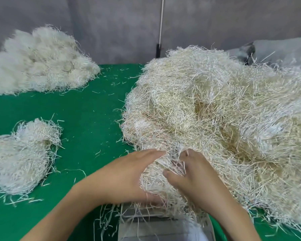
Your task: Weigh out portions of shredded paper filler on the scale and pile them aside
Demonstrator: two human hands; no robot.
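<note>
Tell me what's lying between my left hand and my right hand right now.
A clump of shredded paper fills the gap between the left hand and the right hand, above the scale, as the head view shows.

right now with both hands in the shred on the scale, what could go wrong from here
1. The portion between the left hand and right hand runs straight into the big heap, so bridging strands may skew the reading on the scale.
2. Strands hang over the scale's front edge and could drop off when the portion is lifted.
3. Lifting may scatter more loose strands across the green table.
</note>
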